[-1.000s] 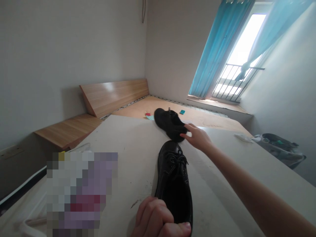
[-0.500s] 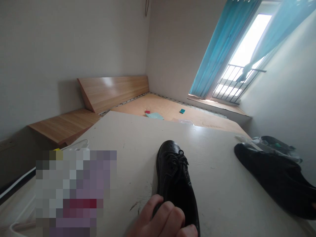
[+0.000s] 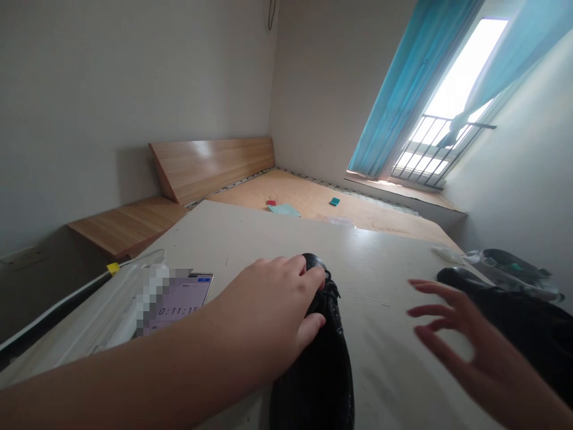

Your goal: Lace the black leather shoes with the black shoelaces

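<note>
A black leather lace-up shoe (image 3: 324, 358) lies on the pale table (image 3: 250, 239) in front of me, toe pointing away. My left hand (image 3: 268, 304) is closed over its laces and toe, hiding most of the front. A second black shoe (image 3: 519, 322) lies at the right edge of the view, cut off by the frame. My right hand (image 3: 452, 334) hovers just left of that shoe with its fingers spread and nothing in them. I cannot tell whether those fingers touch it.
A phone (image 3: 179, 301) showing a timer lies at the table's left, partly blurred, beside a white cable with a yellow tag (image 3: 113, 268). A grey bag (image 3: 510, 269) sits past the right edge. Beyond the table are a wooden platform and a curtained balcony door.
The second shoe has moved from the table's far middle to its right side. My left hand has shifted from the near shoe's rear onto its laces. My right hand has come into view beside the second shoe.
</note>
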Demonstrator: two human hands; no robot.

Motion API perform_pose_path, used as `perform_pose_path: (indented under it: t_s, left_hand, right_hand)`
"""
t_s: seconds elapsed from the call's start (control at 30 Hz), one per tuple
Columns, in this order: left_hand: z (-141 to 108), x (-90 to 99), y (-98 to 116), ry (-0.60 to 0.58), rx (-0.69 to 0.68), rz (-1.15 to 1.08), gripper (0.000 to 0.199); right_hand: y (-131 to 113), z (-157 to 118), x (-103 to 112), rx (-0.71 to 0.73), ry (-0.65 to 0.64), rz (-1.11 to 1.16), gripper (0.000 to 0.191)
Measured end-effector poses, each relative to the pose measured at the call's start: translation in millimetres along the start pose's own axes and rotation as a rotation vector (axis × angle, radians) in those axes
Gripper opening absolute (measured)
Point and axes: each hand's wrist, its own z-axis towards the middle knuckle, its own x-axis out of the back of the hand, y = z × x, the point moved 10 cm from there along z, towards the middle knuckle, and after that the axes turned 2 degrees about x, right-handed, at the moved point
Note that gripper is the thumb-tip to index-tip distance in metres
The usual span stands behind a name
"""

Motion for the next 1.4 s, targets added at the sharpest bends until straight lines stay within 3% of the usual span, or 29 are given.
perform_pose_path:
  t_s: [0.1, 0.13, 0.23, 0.33, 0.6, 0.8, 0.97, 1.23, 1.4]
  left_hand:
    - [12, -2.7, 5, -0.064, -0.003, 0.039, 0.019]
    - [15, -1.6, 6, -0.06, 0.0, 0.053, 0.016]
    - [18, 0.3, 8, -0.043, 0.012, 0.07, 0.012]
    - [15, -0.8, 8, -0.02, 0.03, 0.073, 0.014]
    - [15, -9.1, 4, 0.001, 0.033, 0.039, 0.027]
    - [15, -7.9, -6, 0.005, 0.02, 0.033, 0.026]
    - [14, -4.4, -15, -0.024, 0.016, 0.005, 0.017]
    - [15, -9.7, -18, -0.072, -0.005, -0.007, 0.025]
    - [19, -12.1, -16, -0.043, -0.022, 0.001, 0.017]
  right_hand:
    - [-75, 22, -60, 0.152, -0.371, 0.099, 0.063]
    - [-92, 29, -72, 0.178, -0.471, 0.123, 0.055]
    - [-115, 56, -77, 0.209, -0.566, 0.13, 0.028]
    - [-119, 76, -76, 0.246, -0.636, 0.059, 0.022]
    - [-129, 87, -77, 0.305, -0.641, 0.073, 0.019]
    - [-127, 83, -74, 0.241, -0.573, 0.155, 0.02]
    - [-123, 86, -78, 0.179, -0.637, 0.404, 0.02]
    - [-105, 110, -29, 0.061, -0.403, 1.052, 0.022]
    - [-136, 91, -30, 0.228, -0.602, 1.148, 0.018]
